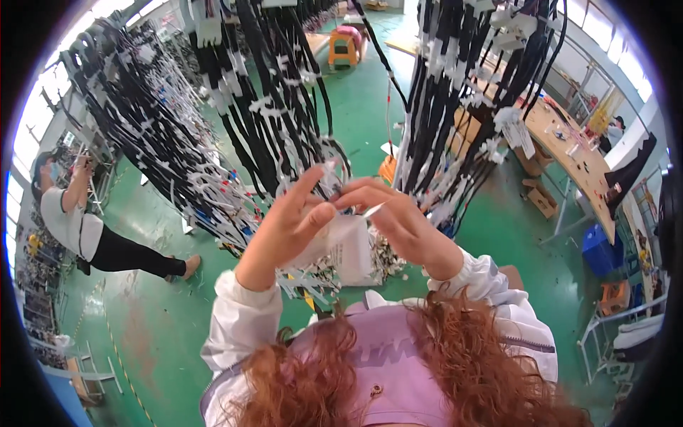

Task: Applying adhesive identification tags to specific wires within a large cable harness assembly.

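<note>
Head view: left hand (284, 224) fingers partly spread, thumb apart from index; right hand (407, 222) fingers bent inward beside a small white piece (375, 211) — whether either hand grips anything cannot be determined. A white translucent item (351, 252) appears just below the fingers, between the hands. Beyond them, black cable bundles (267, 53) hang to both sides. Outward right: wooden desk (562, 148), blue bin (602, 250). Outward left: a person (85, 235) — standing on green floor (153, 334).

The floor (363, 114) is smooth and glossy; cable bundles (245, 142) look matt, their connectors (512, 121) plastic; the table (594, 192) looks wooden, the stool (342, 51) plastic, the sleeves (245, 317) smooth cloth.
</note>
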Demonstrator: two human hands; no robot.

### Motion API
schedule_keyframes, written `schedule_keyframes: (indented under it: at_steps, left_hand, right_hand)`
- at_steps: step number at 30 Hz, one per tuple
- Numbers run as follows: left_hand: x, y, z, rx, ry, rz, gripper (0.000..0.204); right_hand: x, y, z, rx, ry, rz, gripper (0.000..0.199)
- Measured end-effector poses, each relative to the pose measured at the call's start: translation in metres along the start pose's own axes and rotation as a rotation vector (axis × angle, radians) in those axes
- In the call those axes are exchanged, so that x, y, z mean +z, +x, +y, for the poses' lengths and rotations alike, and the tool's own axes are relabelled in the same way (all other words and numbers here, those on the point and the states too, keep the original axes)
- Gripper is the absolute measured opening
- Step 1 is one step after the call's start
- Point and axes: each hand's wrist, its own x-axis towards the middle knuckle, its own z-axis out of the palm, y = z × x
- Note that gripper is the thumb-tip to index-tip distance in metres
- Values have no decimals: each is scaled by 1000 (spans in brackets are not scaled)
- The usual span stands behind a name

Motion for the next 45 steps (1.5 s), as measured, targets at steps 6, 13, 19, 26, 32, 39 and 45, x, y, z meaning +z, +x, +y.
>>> schedule_keyframes:
  at_steps: [6,13,19,26,32,39,45]
  left_hand:
    - [-6,12,25,27,-167,-111,34]
    - [-1,-8,27,35,-226,-141,30]
    - [0,-14,37,-26,-61,-189,27]
    - [-7,-17,28,29,-23,-169,30]
    - [-9,-15,23,44,-4,-169,32]
    - [-8,-11,27,-5,46,-163,31]
    - [-14,-11,18,138,212,-70,28]
  right_hand:
    - [5,0,-47,150,98,143,22]
    - [-11,42,-42,165,259,555,32]
    - [19,66,-47,275,313,384,33]
    - [29,71,-49,252,225,410,36]
    - [35,72,-50,147,180,449,37]
    - [40,69,-48,83,155,456,41]
    - [35,59,-66,-34,212,188,65]
